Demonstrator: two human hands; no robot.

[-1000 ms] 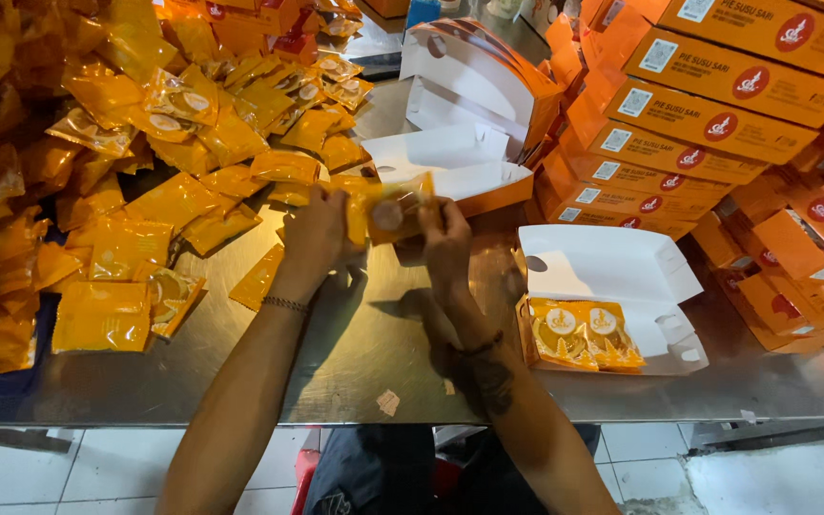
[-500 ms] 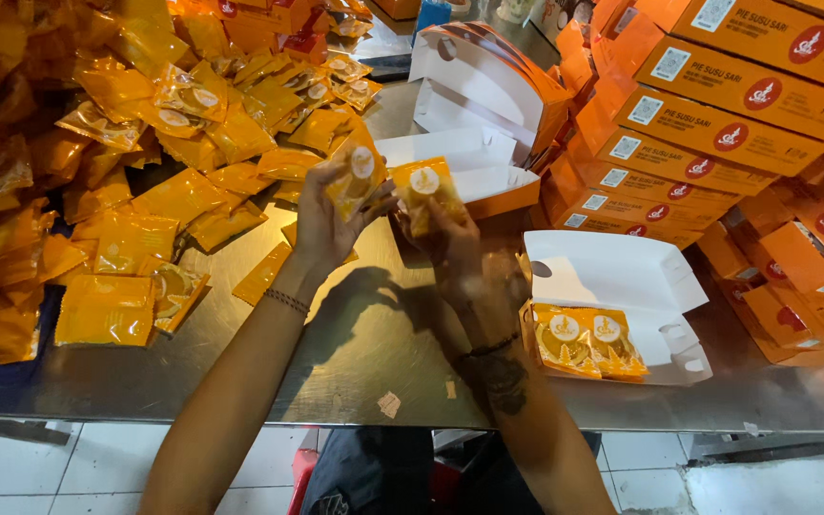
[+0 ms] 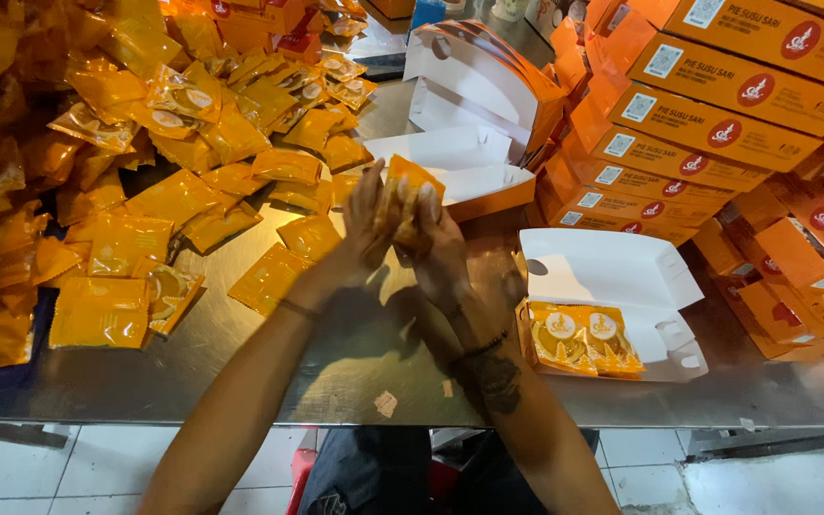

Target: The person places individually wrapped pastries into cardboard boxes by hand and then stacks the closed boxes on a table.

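Hands at frame centre: left hand (image 3: 366, 221) and right hand (image 3: 439, 246) closed together around orange packets (image 3: 410, 191), above steel table (image 3: 355, 353). Open box (image 3: 612, 305) lower right, packet heap (image 3: 135, 143) upper left.

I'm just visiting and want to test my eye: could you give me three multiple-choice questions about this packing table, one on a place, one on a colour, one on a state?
1. Where is the loose heap of orange foil packets?
A. on the person's left
B. on the person's right
C. on the floor

2. What colour is the inside of the open cardboard box?
A. black
B. white
C. green

3. How are the left hand and right hand?
A. flat on the steel table
B. holding packets together
C. inside the box

A: heap is left.
B: white lid and walls.
B: both clasp packets.
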